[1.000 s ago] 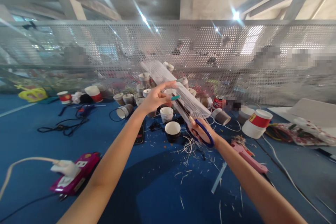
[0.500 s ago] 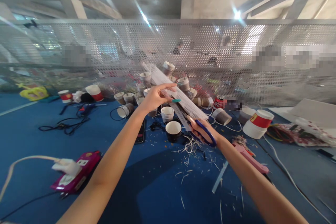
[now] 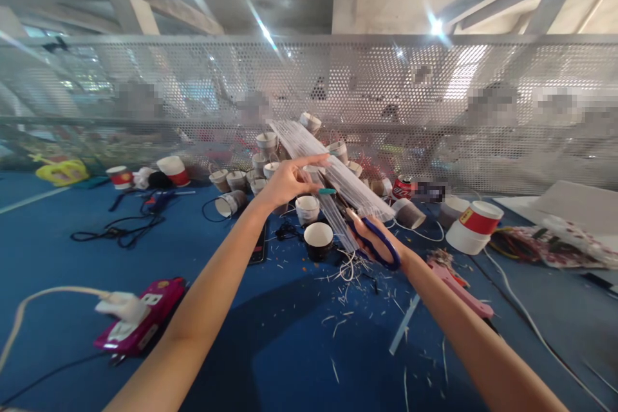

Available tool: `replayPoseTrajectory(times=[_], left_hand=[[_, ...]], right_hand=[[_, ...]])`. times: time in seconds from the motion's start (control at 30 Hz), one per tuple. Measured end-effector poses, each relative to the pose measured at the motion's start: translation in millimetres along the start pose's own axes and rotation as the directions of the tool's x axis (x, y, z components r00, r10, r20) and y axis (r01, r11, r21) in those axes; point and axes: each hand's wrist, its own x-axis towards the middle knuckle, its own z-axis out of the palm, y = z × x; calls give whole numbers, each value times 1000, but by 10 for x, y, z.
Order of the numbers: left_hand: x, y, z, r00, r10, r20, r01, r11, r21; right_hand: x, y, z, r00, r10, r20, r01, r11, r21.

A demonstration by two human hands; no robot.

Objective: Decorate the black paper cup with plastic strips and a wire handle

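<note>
My left hand (image 3: 284, 181) pinches a long white ribbed sheet (image 3: 318, 156), cut into thin strips, and holds it up slanting from upper left to lower right. My right hand (image 3: 374, 239) is closed in the blue handles of a pair of scissors (image 3: 381, 241) at the sheet's lower end, the blades pushed in among the strips. Both hands hover above a dark paper cup (image 3: 318, 239) and a scatter of white cuttings (image 3: 350, 270) on the blue table (image 3: 270, 360).
Several paper cups (image 3: 263, 170) pile up behind the hands against a perforated metal fence (image 3: 434, 96). A pink power strip (image 3: 140, 322) lies left, black cables (image 3: 120, 232) further back, a pink tool (image 3: 456, 290) and a red-banded tub (image 3: 476, 225) right, a soda can (image 3: 400, 188).
The scissors have worked at the sheet's lower end, shifting slightly right, and the strips there have spread apart. My left hand has stayed nearly in place.
</note>
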Motion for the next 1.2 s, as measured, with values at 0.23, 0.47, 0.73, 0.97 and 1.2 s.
replayPoseTrajectory(times=[0.23,0.47,0.73,0.97,1.2], left_hand=[[-9,56,71,999,-15,52,17,999,-37],[-26,91,92,994,-15,105,18,999,-32],[-31,104,91,993,0,122,1,1000,-8],[-34,106,88,991,9,134,-10,1000,1],[-33,110,79,988,26,152,-28,1000,14]], right_hand=[[11,9,-31,998,45,43,-47,998,34],[14,-11,-12,997,68,28,-69,997,28],[17,-8,-17,998,52,25,-53,998,32],[1,-104,21,992,125,3,-125,992,35],[-1,-157,34,991,128,-41,-129,992,-14]])
